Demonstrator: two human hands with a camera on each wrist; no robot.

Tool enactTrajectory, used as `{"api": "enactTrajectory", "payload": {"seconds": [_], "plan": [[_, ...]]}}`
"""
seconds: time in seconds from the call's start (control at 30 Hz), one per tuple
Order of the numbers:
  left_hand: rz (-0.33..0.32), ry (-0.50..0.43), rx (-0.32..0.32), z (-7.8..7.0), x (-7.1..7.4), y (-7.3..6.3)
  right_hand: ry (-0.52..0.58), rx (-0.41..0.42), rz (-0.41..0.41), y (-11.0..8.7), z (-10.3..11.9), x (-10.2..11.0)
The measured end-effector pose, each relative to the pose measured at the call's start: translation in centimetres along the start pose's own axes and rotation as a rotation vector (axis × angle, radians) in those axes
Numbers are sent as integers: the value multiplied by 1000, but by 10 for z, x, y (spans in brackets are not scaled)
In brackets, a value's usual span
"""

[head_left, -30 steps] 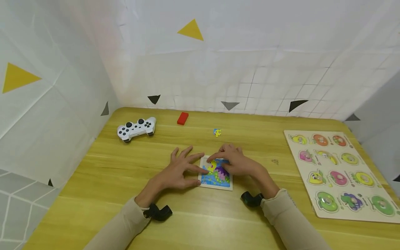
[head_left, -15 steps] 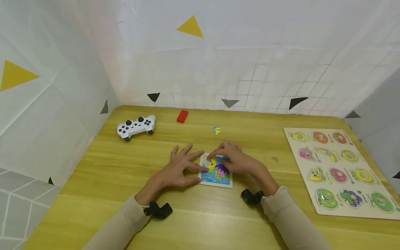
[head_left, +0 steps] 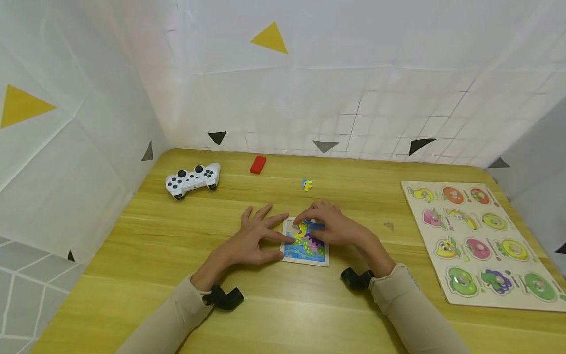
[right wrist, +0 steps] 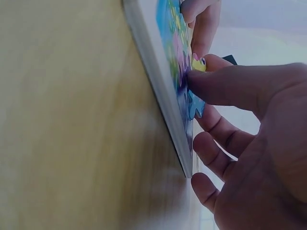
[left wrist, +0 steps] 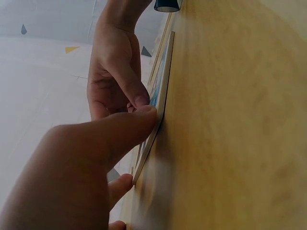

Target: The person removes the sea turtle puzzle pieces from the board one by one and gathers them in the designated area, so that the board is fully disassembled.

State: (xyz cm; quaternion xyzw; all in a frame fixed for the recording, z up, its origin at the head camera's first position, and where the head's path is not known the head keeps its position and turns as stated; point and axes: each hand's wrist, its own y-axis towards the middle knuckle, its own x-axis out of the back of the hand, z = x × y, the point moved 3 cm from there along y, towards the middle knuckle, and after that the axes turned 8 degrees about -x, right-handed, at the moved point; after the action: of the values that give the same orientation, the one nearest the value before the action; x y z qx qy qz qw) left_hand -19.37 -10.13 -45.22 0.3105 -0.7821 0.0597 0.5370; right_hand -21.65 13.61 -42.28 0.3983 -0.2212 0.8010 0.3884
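A small jigsaw puzzle in a white-edged square tray (head_left: 305, 264) lies on the table between both hands. Its picture is blue, purple, green and yellow. My left hand (head_left: 252, 242) spreads its fingers at the tray's left side, with the thumb on the near left edge and the index finger over the picture. From the right, my right hand (head_left: 333, 225) reaches over the top of the tray. In the right wrist view, it pinches a blue and yellow puzzle piece (right wrist: 195, 106), tilted up from the picture. Part of the tray's right side is hidden under this hand.
A loose yellow and blue puzzle piece (head_left: 307, 185) lies beyond the tray. Farther back are a red block (head_left: 258, 164) and a white game controller (head_left: 193, 180). A fruit peg board (head_left: 453, 295) occupies the right side. White sheeting (head_left: 309, 98) stands behind the table.
Both hands stay nearly in place at the tray. The whole head view has shifted slightly; the table's things keep their places.
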Motion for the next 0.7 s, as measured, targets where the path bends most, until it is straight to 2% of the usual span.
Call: {"api": "enactTrajectory", "payload": {"seconds": [0.3, 0.7], "plan": [[25, -15, 19, -3, 1, 1, -5, -3, -6, 0, 1, 0], [108, 82, 22, -8, 0, 2, 0, -16, -13, 0, -3, -1]]}}
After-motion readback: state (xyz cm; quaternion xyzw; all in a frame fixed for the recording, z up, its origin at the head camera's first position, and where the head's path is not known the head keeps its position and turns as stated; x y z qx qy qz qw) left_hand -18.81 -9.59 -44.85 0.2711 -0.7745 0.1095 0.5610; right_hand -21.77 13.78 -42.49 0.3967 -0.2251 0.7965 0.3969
